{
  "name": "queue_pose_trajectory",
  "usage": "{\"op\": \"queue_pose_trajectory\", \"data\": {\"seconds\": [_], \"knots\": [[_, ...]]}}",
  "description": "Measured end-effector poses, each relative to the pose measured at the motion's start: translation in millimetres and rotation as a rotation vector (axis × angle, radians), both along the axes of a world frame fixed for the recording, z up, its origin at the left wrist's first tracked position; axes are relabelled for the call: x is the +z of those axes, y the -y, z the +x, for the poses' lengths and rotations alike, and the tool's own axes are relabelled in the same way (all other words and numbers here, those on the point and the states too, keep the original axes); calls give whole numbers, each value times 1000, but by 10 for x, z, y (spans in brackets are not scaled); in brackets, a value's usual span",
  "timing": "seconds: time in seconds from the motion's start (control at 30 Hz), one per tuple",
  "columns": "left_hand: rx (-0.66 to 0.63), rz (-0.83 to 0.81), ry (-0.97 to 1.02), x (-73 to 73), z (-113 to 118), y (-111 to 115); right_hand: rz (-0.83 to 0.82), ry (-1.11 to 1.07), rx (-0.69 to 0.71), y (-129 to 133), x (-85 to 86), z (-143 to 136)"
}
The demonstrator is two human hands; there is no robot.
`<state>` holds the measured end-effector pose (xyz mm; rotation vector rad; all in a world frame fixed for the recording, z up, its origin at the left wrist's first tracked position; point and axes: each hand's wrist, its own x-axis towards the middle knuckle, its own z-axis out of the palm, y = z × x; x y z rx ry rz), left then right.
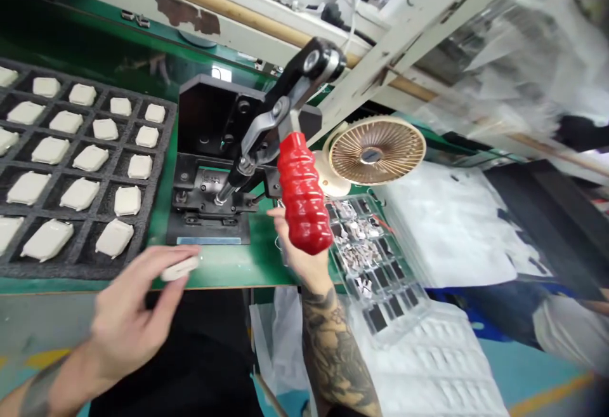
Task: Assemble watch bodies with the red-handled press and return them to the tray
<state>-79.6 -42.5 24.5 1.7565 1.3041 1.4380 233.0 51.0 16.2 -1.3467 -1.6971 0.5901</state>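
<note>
White casing [179,269] near the green bench's [226,270] front edge
Left hand [133,312] pinches it, thumb against fingers; a slack pinch could drop it. Right hand's [305,266] finger state, behind the red handle [304,195], I cannot tell.

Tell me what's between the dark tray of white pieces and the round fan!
In the head view, the black press with its red handle stands between the tray and the fan.
</note>
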Motion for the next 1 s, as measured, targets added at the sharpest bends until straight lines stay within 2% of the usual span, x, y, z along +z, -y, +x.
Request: {"op": "queue_pose_trajectory", "data": {"seconds": [0.1, 0.2, 0.3, 0.4, 0.53, 0.63, 0.83, 1.0], "knots": [[-149, -216, 251, -107, 419, -180, 12, -505, 67, 182, 22, -29], [-302, -426, 353, -176, 593, -349, 40, -740, 103, 387, -36, -277], [-320, -474, 311, -189, 574, -386, 183, -729, 57, 541, -105, -587], [-286, -469, 322, -172, 549, -367, 311, -608, 12, 607, -129, -771], [-253, -445, 386, -149, 583, -371, 342, -404, 17, 610, -112, -810], [-253, -416, 396, -129, 605, -382, 357, -347, 33, 602, -96, -802], [-242, -376, 346, -99, 590, -380, 284, -372, 15, 596, -139, -829], [-268, -374, 325, -119, 562, -375, 93, -551, -54, 593, -179, -851]]}}
